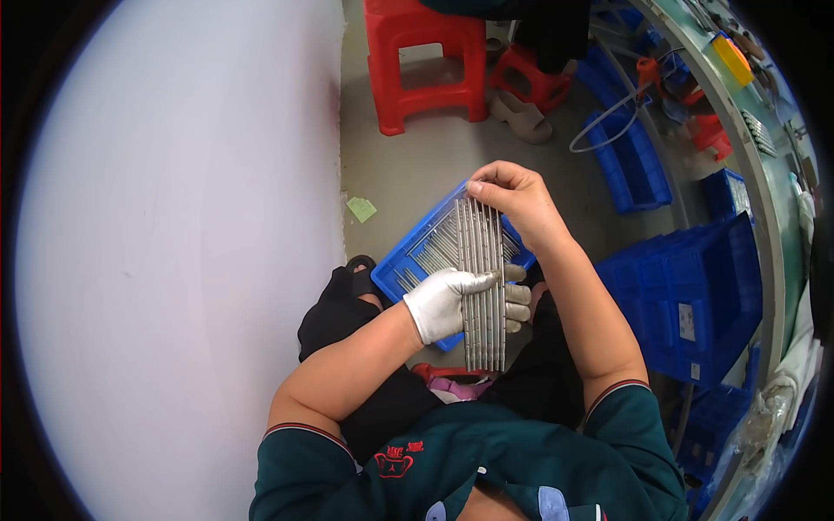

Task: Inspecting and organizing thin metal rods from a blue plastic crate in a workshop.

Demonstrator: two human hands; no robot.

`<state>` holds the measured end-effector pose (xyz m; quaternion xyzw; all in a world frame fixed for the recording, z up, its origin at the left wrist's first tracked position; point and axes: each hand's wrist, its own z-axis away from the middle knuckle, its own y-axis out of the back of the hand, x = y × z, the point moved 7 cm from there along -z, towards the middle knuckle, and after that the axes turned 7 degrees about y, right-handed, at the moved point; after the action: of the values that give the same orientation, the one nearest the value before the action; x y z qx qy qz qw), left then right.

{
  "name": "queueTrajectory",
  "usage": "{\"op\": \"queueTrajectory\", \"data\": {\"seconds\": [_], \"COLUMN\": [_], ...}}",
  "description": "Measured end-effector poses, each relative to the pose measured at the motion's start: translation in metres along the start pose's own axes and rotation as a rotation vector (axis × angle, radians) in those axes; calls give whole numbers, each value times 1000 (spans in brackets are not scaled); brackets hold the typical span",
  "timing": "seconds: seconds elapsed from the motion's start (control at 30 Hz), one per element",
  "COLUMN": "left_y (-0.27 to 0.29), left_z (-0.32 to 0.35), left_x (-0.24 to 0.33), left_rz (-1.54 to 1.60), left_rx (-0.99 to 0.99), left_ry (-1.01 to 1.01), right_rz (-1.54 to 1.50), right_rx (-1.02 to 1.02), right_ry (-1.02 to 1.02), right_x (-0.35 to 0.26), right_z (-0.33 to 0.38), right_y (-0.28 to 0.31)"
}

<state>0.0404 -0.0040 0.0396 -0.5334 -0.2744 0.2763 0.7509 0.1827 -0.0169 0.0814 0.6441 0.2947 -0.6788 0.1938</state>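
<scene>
Several slim metal rods (pixel 482 326) lie side by side in my left grip (pixel 456 300), which wears a silvery-white glove and is closed around their middle. Its thumb crosses the front of the row while the fingers wrap behind and show past the far edge; I judge this keeps the rods flat and parallel, so none slides out. The glove probably guards against hard metal and gives some friction.

The row stands above the blue tray (pixel 397 260), its lower ends reaching past the tray's near edge, towards my body. My bare right grip (pixel 519 198) is over the tray's far side, at the rods' upper ends, with thumb and forefinger close together. I cannot tell whether it pinches a single rod or only steadies the tops. Bare skin there likely lets me feel small ends better.

More rods (pixel 436 247) lie inside the tray, mostly aligned at a slant. With the tray between my legs, they seem to be within easy reach. A scrap of green paper (pixel 361 208) lies left of the tray, and stacked blue bins (pixel 673 278) stand to its right.
</scene>
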Motion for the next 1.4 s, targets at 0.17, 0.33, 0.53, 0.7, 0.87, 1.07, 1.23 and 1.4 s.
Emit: {"op": "queueTrajectory", "data": {"seconds": [0.17,0.33,0.53,0.7,0.87,1.07,1.23,1.4], "left_y": [-2,3,2,4,11,9,7,3], "left_z": [1,1,0,1,-1,0,0,1], "left_x": [2,2,3,3,5,5,5,7], "left_rz": [10,-15,-63,-58,-10,-55,-45,-49], "left_rx": [-8,14,24,36,28,50,22,15], "left_ry": [-4,-17,-27,-36,-45,-45,-49,-53], "right_rz": [110,285,257,126,94,174,136,121], "right_rx": [-26,-6,2,21,35,43,60,82], "right_ry": [-5,42,76,87,-14,-17,74,77], "right_x": [8,1,-3,-1,3,5,3,3], "right_z": [1,3,5,0,2,4,4,4], "right_y": [-3,-6,-6,0,5,5,2,0]}}
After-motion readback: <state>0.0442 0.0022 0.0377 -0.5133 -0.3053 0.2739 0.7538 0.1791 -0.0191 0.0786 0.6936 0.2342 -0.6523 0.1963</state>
